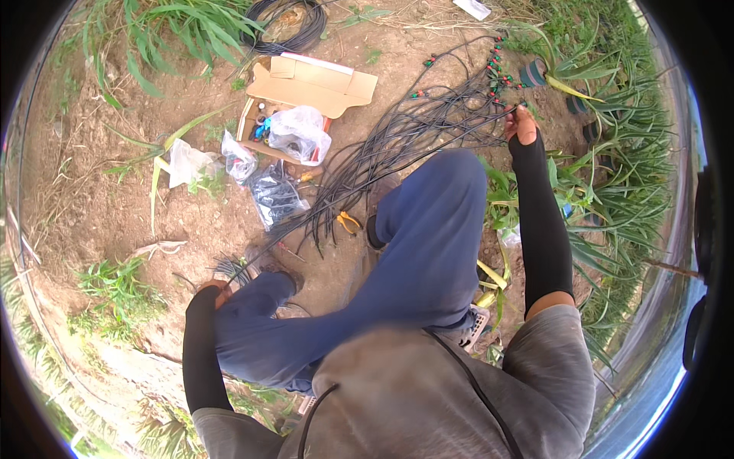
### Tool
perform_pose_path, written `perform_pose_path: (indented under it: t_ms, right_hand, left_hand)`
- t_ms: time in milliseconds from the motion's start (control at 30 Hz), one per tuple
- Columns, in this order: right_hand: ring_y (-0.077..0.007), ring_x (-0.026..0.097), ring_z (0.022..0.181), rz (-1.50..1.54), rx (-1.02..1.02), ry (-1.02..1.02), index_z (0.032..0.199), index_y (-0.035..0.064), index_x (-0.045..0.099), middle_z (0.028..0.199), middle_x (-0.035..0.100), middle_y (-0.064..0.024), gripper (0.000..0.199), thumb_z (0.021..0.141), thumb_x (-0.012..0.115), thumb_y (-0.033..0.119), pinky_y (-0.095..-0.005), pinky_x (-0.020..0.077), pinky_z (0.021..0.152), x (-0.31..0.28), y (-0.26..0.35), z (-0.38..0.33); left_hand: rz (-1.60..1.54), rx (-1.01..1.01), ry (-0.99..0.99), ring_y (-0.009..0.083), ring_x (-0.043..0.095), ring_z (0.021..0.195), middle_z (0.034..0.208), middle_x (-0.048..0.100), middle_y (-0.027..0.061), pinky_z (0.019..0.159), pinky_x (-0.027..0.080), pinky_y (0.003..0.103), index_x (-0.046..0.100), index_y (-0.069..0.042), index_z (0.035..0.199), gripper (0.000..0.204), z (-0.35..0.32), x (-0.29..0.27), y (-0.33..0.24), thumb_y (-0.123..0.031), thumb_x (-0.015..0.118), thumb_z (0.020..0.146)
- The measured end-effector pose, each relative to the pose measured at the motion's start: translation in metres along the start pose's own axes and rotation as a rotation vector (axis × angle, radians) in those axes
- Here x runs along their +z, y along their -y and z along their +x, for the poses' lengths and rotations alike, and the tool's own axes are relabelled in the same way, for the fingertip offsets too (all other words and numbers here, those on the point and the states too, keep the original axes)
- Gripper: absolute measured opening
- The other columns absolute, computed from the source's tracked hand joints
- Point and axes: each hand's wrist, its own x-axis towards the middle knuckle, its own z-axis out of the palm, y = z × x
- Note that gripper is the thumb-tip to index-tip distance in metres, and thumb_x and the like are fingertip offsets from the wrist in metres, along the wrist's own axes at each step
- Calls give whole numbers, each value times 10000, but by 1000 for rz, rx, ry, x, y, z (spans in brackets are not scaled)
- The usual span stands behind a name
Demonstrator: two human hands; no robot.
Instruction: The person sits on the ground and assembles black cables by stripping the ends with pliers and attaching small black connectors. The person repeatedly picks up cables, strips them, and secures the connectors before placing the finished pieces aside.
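**Thin black tubes fanned over bare soil, a hand at each end**

Nearest the camera is the person's own grey top and blue trousers, knees bent over the dirt. The left hand (pixel 214 291), in a black sleeve, sits low beside the left knee, right where the near ends of the tubes gather; the knee hides most of it, so I cannot tell whether the fingers are closed on anything. The right hand (pixel 522 124) is stretched far out, the two hands well apart, and it rests at the far end of the bundle of black tubes (pixel 397 141), seemingly closed around a few strands, though the fingers are not plain.

The tubes are thin, dark and flexible. They lie as a loose sheaf running from the left knee up and across the soil, spreading toward the right hand, where small red and green fittings (pixel 493 73) dot their tips.

Beside the sheaf's middle lies a yellow-handled tool (pixel 348 222). Farther left are clear plastic bags (pixel 238 159) and a dark bag (pixel 275 197), their contents too small to tell. Beyond them an open cardboard box (pixel 313 84) holds a bulging clear bag (pixel 298 131) and small bits. Farthest off lies a coil of black hose (pixel 287 27), with green plants (pixel 612 153) along the right.
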Motion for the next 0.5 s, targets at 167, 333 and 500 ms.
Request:
perform_pose_path:
  t_ms: [167,333,500]
  right_hand:
    - [-252,643,760,30,49,-189,1021,129,570,930,668,-145,151,897,628,66,-317,531,571,-39,-38,26]
    - [-205,626,803,-122,-43,-124,1001,142,570,947,646,-88,87,925,610,131,-305,538,631,-50,-12,80]
    - [-274,548,1029,-206,-312,99,1156,97,464,1153,526,-140,304,911,636,150,-369,504,823,-23,59,132]
  left_hand:
    - [-633,87,19,123,611,677,707,623,58,635,496,262,636,15,1036,181,21,0,-27,-93,560,911]
    - [-1008,200,-1,132,597,649,711,583,43,648,533,280,588,4,1143,250,51,-33,-132,-133,553,937]
    - [-1058,498,169,176,632,753,843,624,80,675,531,313,485,-31,1320,428,120,-58,-253,-222,564,945]
